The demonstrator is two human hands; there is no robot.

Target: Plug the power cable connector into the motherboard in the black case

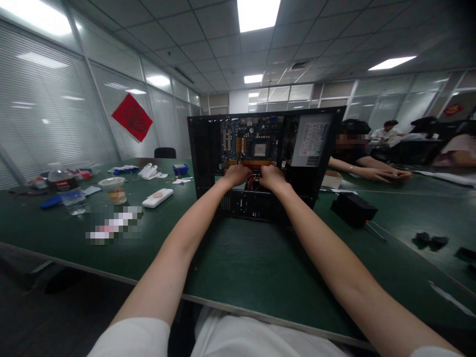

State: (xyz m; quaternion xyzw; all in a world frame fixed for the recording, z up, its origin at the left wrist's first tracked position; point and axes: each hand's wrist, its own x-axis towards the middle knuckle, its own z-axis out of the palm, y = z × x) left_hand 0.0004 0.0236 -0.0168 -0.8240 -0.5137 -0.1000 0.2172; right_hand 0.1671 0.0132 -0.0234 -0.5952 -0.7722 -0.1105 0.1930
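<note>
An open black computer case [203,163] stands upright on the green table, its open side facing me. Inside it are the motherboard [243,141], with a bare square processor spot [260,148], and a labelled power supply [310,141] at the upper right. My left hand [238,175] and my right hand [273,177] both reach in at the motherboard's lower edge, close to the orange and yellow memory slots [256,163]. The fingers of both hands are curled; what they grip is hidden. Dark and reddish cables [253,183] hang between them.
Left on the table [238,267] stand a plastic bottle [69,191], a cup [113,191] and a white box-like object [158,198]. A black block [355,209] and a screwdriver [376,231] lie right. A co-worker's hands [386,174] rest beyond.
</note>
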